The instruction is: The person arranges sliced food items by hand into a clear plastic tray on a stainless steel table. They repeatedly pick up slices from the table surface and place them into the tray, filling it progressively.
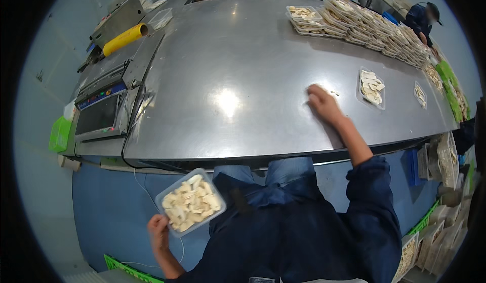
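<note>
My left hand grips the lower corner of a clear plastic tray off the front of the table, above the floor. Pale sliced mushrooms fill this tray. On the steel table, my right hand rests with its fingers curled; whether anything is inside them is hidden. A few small scraps lie just beyond its knuckles. To its right stands another clear tray holding longer pale slices, with a small tray of slices farther right.
Stacked filled trays line the table's far right side. A film wrapping machine and a yellow roll stand at left, with a black cable along the table edge. Another person is at the far right. Crates flank me.
</note>
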Tool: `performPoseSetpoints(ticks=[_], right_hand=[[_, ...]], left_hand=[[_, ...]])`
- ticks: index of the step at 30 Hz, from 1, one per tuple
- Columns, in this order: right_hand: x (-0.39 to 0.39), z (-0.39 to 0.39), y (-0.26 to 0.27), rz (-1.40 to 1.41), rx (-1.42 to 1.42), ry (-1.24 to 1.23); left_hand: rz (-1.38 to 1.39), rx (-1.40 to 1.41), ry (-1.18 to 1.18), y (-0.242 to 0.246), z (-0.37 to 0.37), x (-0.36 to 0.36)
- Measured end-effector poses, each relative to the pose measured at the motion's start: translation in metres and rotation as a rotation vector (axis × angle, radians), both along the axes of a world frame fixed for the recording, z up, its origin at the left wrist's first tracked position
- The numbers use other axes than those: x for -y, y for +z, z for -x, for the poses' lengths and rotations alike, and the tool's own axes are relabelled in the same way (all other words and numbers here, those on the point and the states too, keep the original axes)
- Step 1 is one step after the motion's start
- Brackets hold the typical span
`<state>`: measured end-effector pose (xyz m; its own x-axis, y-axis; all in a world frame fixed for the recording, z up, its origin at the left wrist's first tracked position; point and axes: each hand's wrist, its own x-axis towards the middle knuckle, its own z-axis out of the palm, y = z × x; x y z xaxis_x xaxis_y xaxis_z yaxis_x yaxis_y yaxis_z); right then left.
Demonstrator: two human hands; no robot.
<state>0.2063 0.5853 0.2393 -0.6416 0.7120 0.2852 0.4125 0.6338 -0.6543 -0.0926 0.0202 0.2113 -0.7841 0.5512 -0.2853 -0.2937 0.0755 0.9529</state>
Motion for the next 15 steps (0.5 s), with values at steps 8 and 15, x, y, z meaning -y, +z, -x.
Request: performPoseSetpoints(ticks=[8, 15], right_hand=[[0.030, -0.006, 0.008, -0.139, 0.049, 0.116], [0.018, -0.052, 0.007, 0.365, -0.217, -0.306]], left_hand=[[0.039, -0.241, -0.065, 0.095, 0.021, -0.075], [-0.005, -0.092, -0.569, 0.066, 0.021, -0.295]])
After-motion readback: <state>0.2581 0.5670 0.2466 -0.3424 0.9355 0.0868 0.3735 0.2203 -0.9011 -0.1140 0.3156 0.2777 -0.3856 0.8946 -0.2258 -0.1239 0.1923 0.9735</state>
